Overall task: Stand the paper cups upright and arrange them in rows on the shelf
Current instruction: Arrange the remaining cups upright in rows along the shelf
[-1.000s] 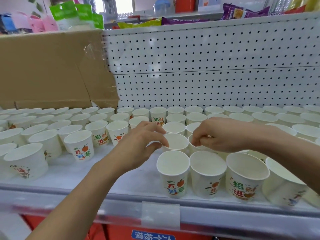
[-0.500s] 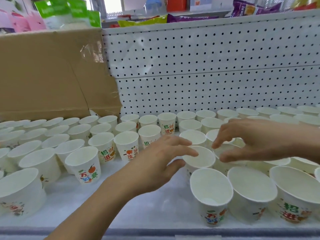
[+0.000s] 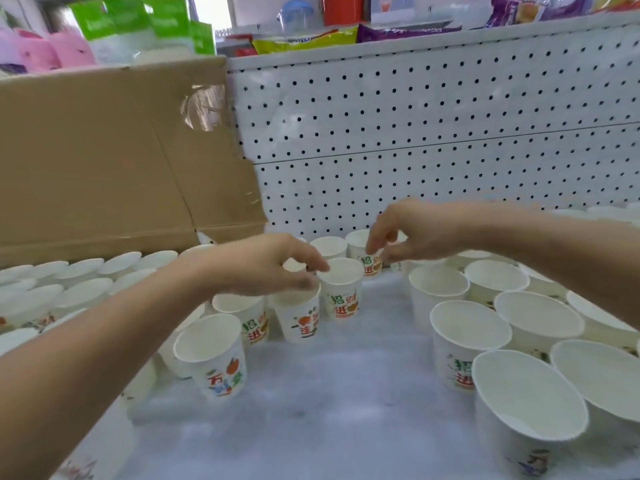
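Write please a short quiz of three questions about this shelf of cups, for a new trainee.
1. True or false: the cardboard box stands right of the pegboard panel.
2. The left hand pinches the rim of: A) a paper cup; B) a glass jar; C) the cardboard box.
3. Which hand reaches nearer to the pegboard panel?
Key: 1 false, it stands left; 2 A; 3 the right hand.

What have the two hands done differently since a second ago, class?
Both hands left the right-hand cups and moved back-left. The left hand now seems to pinch the rim of a printed cup; the right hand let go, opened and reaches for the back cup. Other cups stand as before.
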### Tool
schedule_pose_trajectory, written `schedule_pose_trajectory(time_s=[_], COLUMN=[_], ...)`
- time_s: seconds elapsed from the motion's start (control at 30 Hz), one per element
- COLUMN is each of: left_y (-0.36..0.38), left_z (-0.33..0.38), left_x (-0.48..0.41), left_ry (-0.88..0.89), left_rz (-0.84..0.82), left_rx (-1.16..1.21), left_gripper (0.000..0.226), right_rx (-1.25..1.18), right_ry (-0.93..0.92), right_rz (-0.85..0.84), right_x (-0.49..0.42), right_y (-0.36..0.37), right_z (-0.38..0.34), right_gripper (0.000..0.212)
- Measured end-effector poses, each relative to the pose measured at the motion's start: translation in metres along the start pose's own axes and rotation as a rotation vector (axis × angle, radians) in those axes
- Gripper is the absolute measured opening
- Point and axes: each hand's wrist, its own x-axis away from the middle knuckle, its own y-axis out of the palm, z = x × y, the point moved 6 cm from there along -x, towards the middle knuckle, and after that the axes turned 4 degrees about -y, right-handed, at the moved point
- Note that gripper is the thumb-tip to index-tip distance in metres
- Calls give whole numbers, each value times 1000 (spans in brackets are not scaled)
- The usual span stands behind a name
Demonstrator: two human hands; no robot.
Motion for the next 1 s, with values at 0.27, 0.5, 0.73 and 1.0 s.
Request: schedule_pose_trajectory(time_s=[0.27,0.5,0.73,1.0], left_y=[21,15,-12,15], left_z=[1,20,-27,-8], left_x=[-8,18,-31,-25], left_ry=[140,257,-35,51], left_rz=[48,-40,48,-130], left_rx=[-209,-65,-117,-39], left_gripper=[36,26,28,12], right_rx=[73,-29,-120,127], right_ry=[-170,-207,-92,-143], right_rz=[-91,-308,45,48], right_x=[-35,7,-41,-91], right_y=[38,29,-10,33], right_z=[-32,-49,5,7], right_gripper=[10,15,12,26])
